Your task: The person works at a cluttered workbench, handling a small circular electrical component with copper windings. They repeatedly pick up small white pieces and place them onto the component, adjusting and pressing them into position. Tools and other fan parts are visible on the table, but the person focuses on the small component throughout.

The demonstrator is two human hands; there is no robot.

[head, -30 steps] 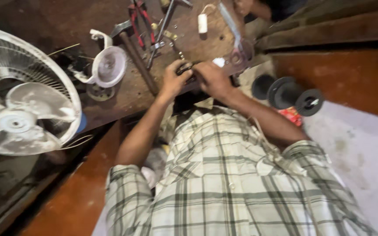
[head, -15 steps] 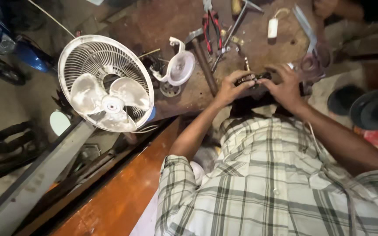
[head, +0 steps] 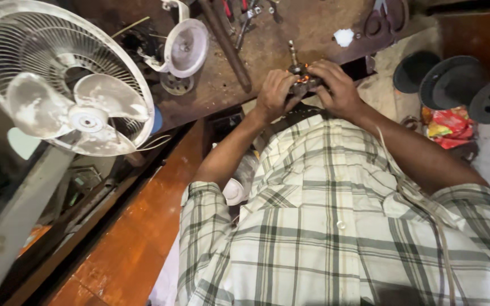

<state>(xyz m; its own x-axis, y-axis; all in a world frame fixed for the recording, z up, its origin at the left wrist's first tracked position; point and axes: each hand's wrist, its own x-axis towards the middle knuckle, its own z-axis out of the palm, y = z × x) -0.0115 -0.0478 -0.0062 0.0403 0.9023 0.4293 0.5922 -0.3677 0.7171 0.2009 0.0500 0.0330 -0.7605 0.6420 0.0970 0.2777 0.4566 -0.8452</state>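
Note:
Both my hands meet at the near edge of a stained wooden workbench (head: pixel 307 28). My left hand (head: pixel 273 93) and my right hand (head: pixel 336 88) grip a small electric motor (head: pixel 301 79) with orange copper windings and a metal shaft that sticks up away from me. Fingers cover most of the motor's body. My checked shirt fills the lower part of the view.
A dusty white table fan (head: pixel 63 79) stands at the left. On the bench lie a white plastic fan housing (head: pixel 185 45), a long dark metal bar (head: pixel 225 42), pliers, scissors (head: pixel 384 17) and a white scrap. Black spools (head: pixel 455 82) and a red packet (head: pixel 449 124) sit at the right.
The view has swung and drawn closer, so the fan sits further left and larger. Both hands keep hold of the motor at the bench edge.

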